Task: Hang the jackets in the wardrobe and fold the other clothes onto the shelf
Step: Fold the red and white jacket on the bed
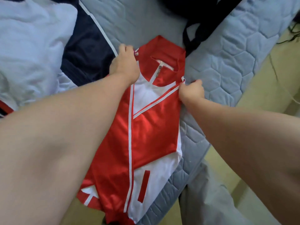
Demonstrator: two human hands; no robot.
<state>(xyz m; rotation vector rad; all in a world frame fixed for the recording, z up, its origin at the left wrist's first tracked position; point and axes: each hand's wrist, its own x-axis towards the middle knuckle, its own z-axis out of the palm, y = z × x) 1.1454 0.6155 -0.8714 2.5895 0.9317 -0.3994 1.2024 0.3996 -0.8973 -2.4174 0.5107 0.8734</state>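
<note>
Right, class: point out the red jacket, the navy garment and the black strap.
red jacket (pixel 155 130), head view, on its red front panel.
navy garment (pixel 87 51), head view, on its dark middle fabric.
black strap (pixel 185 39), head view, on the loop's left side.

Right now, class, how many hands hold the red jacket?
2. The left hand grips the red jacket at one shoulder, and the right hand pinches the other shoulder. No hand is hidden.

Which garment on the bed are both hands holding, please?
The red and white jacket: the left hand and right hand grip its shoulders. The navy garment, white garment and black garment lie loose.
</note>
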